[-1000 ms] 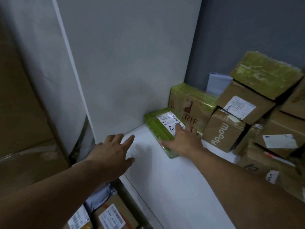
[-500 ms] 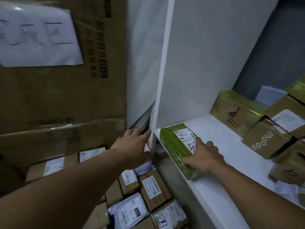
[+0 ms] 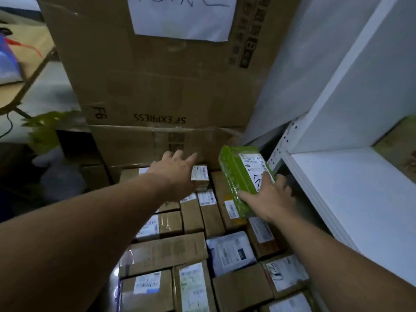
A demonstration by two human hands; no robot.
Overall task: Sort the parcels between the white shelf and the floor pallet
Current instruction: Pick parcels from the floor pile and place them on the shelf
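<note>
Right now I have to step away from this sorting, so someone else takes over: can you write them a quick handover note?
Left hand: open, reaching over the floor parcels, holding nothing.
Right hand: grips the green parcel, held in the air beside the shelf, above the floor parcels.
Done: green parcel is off the shelf.
Left: set it down among the floor parcels; another parcel sits on the shelf at far right.

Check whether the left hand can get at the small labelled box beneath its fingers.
Probably yes: the left hand hovers open right over the small labelled box, with nothing lying on it.
</note>
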